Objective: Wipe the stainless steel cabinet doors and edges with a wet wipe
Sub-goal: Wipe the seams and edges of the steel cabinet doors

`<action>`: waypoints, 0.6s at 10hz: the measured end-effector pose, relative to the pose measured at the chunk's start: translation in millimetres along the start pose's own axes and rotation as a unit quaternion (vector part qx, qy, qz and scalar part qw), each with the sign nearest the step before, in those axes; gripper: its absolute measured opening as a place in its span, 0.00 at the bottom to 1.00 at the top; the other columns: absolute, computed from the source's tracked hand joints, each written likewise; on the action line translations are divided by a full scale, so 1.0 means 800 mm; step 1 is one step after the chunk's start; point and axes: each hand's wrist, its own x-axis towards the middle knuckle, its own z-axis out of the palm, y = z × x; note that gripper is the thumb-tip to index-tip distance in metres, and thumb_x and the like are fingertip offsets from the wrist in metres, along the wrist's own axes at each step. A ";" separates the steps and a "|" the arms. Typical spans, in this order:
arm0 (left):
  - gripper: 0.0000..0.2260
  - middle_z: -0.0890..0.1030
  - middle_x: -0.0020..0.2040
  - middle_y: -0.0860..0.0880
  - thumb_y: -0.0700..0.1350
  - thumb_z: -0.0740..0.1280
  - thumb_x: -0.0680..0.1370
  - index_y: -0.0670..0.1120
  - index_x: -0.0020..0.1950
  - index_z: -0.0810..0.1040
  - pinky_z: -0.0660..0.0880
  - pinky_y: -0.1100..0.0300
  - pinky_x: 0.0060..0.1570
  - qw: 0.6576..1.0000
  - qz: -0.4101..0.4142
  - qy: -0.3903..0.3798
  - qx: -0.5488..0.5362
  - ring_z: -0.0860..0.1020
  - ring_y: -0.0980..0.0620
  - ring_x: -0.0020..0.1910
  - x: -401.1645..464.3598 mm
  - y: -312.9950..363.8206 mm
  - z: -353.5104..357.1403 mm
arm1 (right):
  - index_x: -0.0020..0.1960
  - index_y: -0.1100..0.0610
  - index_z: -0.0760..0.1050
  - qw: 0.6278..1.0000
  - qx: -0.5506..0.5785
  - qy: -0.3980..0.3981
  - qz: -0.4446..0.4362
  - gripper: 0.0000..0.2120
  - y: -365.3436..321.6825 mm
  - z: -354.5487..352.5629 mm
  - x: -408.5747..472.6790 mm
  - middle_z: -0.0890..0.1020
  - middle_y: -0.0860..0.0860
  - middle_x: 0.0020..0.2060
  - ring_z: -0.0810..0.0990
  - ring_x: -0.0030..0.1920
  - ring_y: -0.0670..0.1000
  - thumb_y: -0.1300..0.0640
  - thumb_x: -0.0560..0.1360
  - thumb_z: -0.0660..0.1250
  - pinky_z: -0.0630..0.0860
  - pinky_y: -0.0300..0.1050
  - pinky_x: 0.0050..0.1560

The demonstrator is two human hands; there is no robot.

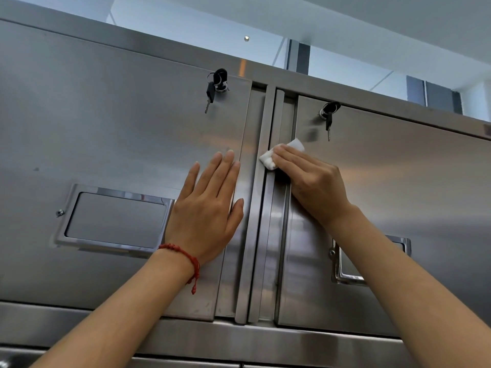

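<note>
Two stainless steel cabinet doors fill the view from below: the left door and the right door, with a vertical steel post between them. My left hand lies flat with straight fingers on the right edge of the left door. My right hand presses a folded white wet wipe against the post and the right door's left edge, fingers laid over the wipe, which is partly hidden under them.
A key hangs in each door's lock: the left key and the right key. Each door has a recessed handle, the left handle and the right handle, the latter partly behind my right forearm. A horizontal steel rail runs below the doors.
</note>
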 end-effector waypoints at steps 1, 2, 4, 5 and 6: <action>0.25 0.66 0.71 0.40 0.50 0.51 0.78 0.37 0.71 0.66 0.61 0.42 0.69 1.000 0.000 0.002 0.000 0.63 0.42 0.71 0.000 0.000 0.000 | 0.49 0.66 0.82 1.000 -0.002 0.002 0.024 0.14 0.007 0.004 0.010 0.83 0.58 0.50 0.82 0.52 0.57 0.74 0.73 0.59 0.82 0.52 0.42; 0.25 0.66 0.71 0.40 0.50 0.51 0.78 0.37 0.71 0.66 0.61 0.42 0.68 1.000 0.000 0.000 -0.001 0.63 0.42 0.71 0.001 0.000 0.000 | 0.50 0.66 0.82 0.999 0.004 0.010 0.035 0.14 0.005 0.006 0.009 0.83 0.59 0.50 0.82 0.52 0.58 0.76 0.69 0.64 0.82 0.53 0.43; 0.25 0.66 0.71 0.39 0.50 0.52 0.78 0.37 0.70 0.66 0.61 0.42 0.68 1.000 0.002 0.004 0.000 0.64 0.42 0.71 0.000 0.000 0.000 | 0.49 0.66 0.82 1.000 0.011 0.005 0.026 0.14 0.006 0.005 0.007 0.83 0.58 0.50 0.82 0.52 0.57 0.75 0.71 0.60 0.82 0.52 0.42; 0.25 0.67 0.70 0.39 0.50 0.52 0.78 0.37 0.70 0.67 0.61 0.41 0.68 1.000 0.003 0.009 0.001 0.64 0.42 0.70 0.000 0.000 0.000 | 0.49 0.66 0.82 0.999 0.008 0.005 0.035 0.16 0.013 0.009 0.018 0.84 0.58 0.50 0.83 0.52 0.57 0.78 0.67 0.63 0.82 0.52 0.40; 0.25 0.67 0.70 0.39 0.50 0.52 0.78 0.37 0.70 0.67 0.61 0.42 0.68 1.000 0.004 0.011 0.001 0.64 0.42 0.70 0.001 0.000 0.000 | 0.49 0.66 0.82 1.000 0.013 0.004 0.026 0.16 0.016 0.008 0.017 0.84 0.58 0.50 0.82 0.52 0.57 0.78 0.67 0.63 0.82 0.52 0.41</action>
